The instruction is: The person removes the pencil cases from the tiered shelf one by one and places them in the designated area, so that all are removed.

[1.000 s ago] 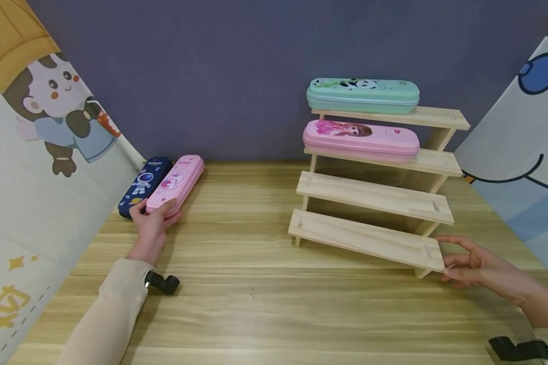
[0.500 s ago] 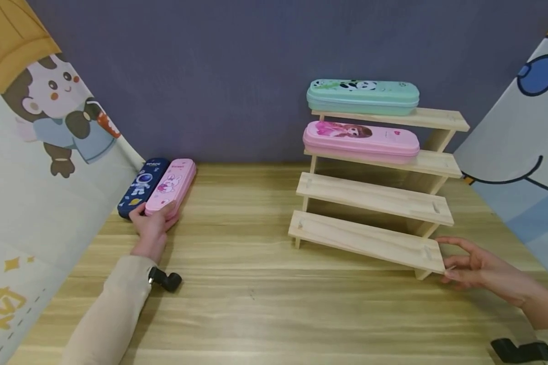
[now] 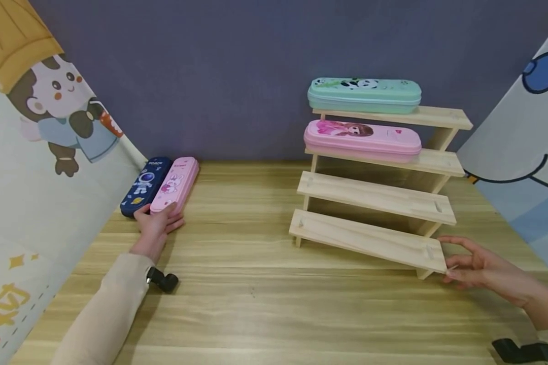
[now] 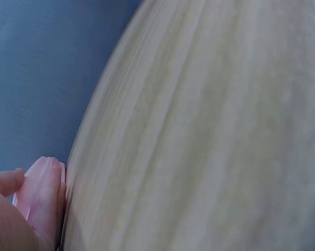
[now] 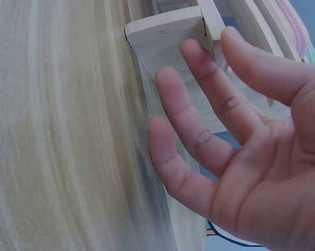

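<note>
At the left, my left hand point(image 3: 154, 225) holds the near end of a pink rabbit pencil case point(image 3: 175, 182), thumb on one side and fingers on the other. The left wrist view shows only part of that grip. Flat alongside the case lies a navy astronaut pencil case point(image 3: 145, 185). My right hand point(image 3: 481, 266) grips the right end of the lowest plank of a stepped wooden rack point(image 3: 370, 241), thumb at its front corner and index finger at its back. In the right wrist view, the other fingers of that hand are loosely bent and apart from the plank.
A mint panda pencil case point(image 3: 365, 96) lies on the rack's top tier. On the tier below is a pink pencil case with a girl point(image 3: 363, 139). The wood-grain table point(image 3: 255, 299) meets a dark back wall point(image 3: 228, 81), with printed cloth panels on both sides.
Held in my left hand, the pink rabbit pencil case has shifted slightly left and now lies closer along the navy one. My right hand and the rack have stayed in place.
</note>
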The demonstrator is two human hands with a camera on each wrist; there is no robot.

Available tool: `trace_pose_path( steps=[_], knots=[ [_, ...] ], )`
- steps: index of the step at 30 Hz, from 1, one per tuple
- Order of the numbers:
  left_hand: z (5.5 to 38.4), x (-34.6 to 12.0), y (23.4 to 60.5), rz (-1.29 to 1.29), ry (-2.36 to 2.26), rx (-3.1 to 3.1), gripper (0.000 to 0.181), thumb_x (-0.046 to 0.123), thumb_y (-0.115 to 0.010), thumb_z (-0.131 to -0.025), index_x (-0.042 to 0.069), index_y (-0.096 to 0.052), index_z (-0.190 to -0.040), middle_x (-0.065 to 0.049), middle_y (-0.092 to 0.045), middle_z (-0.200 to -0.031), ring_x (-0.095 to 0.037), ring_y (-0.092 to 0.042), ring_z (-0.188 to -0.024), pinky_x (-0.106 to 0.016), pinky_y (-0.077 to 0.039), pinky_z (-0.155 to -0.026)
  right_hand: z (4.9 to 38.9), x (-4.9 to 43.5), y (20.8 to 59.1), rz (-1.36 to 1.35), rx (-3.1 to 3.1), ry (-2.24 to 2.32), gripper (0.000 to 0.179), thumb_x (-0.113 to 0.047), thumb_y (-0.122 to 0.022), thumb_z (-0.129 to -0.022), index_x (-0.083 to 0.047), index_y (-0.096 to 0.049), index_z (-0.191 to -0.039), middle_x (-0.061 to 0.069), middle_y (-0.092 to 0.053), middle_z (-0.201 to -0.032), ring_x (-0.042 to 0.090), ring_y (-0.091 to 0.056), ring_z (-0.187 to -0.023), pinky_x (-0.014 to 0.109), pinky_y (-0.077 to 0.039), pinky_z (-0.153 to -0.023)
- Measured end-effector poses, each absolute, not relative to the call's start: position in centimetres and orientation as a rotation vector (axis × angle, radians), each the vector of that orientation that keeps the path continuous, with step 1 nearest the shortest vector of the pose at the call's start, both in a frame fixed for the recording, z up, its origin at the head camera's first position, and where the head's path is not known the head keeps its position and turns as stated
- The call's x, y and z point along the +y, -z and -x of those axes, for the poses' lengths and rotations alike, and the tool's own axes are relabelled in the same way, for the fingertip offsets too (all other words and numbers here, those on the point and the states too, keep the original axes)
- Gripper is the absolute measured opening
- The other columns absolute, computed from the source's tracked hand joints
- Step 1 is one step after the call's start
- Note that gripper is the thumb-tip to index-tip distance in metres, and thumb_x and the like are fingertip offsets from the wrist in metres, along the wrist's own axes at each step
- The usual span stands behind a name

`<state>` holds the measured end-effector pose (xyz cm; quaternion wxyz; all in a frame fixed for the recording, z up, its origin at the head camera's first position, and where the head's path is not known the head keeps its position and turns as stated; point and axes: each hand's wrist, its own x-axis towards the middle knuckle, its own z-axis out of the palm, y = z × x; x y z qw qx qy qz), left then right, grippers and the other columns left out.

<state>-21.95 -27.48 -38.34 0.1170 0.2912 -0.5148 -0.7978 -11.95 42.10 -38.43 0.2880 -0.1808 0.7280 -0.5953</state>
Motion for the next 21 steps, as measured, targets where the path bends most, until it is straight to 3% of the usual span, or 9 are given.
trace_pose_path(
  steps=[8, 10, 13, 15, 21],
  knots=[
    [21.1, -27.6, 37.6, -0.863, 2.391, -1.544, 0.086, -0.003, -0.066, -0.092, 0.019, -0.003, -0.146, -0.007, -0.064, -0.069, -0.02, -0.07, -0.058, -0.035, -0.063, -0.055, 11.9, 42.0, 38.5, 0.488, 1.963, 1.583, 0.071, 0.007, -0.039, -0.103, -0.054, -0.031, -0.139, -0.009, -0.067, -0.117, 0.02, -0.068, -0.097, 0.037, -0.061, -0.073],
    [20.8, -27.8, 37.2, -0.885, 2.393, -1.555, 0.085, 0.0, -0.067, -0.092, 0.021, -0.004, -0.146, -0.002, -0.062, -0.087, -0.019, -0.07, -0.06, -0.034, -0.063, -0.056, 11.8, 42.0, 38.5, 0.492, 1.962, 1.583, 0.071, 0.007, -0.039, -0.103, -0.054, -0.031, -0.139, -0.009, -0.067, -0.117, 0.02, -0.068, -0.097, 0.038, -0.06, -0.073],
    [20.2, -28.1, 36.4, -0.91, 2.397, -1.546, 0.082, 0.003, -0.068, -0.093, 0.023, -0.007, -0.144, -0.002, -0.046, -0.116, -0.018, -0.07, -0.06, -0.03, -0.062, -0.054, 11.8, 42.0, 38.5, 0.492, 1.957, 1.585, 0.071, 0.007, -0.039, -0.104, -0.054, -0.03, -0.14, -0.008, -0.067, -0.117, 0.021, -0.067, -0.097, 0.038, -0.06, -0.073],
    [19.9, -28.3, 35.7, -0.913, 2.416, -1.53, 0.082, 0.005, -0.069, -0.092, 0.025, -0.008, -0.143, -0.003, -0.037, -0.119, -0.017, -0.068, -0.058, -0.027, -0.06, -0.051, 11.8, 41.9, 38.5, 0.492, 1.951, 1.586, 0.071, 0.007, -0.039, -0.104, -0.053, -0.03, -0.14, -0.008, -0.067, -0.117, 0.021, -0.067, -0.097, 0.038, -0.06, -0.073],
    [19.7, -28.4, 34.0, -0.862, 2.444, -1.513, 0.084, 0.009, -0.073, -0.091, 0.026, -0.01, -0.144, -0.004, -0.033, -0.131, -0.017, -0.068, -0.06, -0.028, -0.061, -0.052, 11.7, 41.9, 38.4, 0.483, 1.956, 1.588, 0.071, 0.007, -0.039, -0.104, -0.054, -0.03, -0.139, -0.008, -0.067, -0.116, 0.02, -0.068, -0.096, 0.038, -0.061, -0.072]
  ],
)
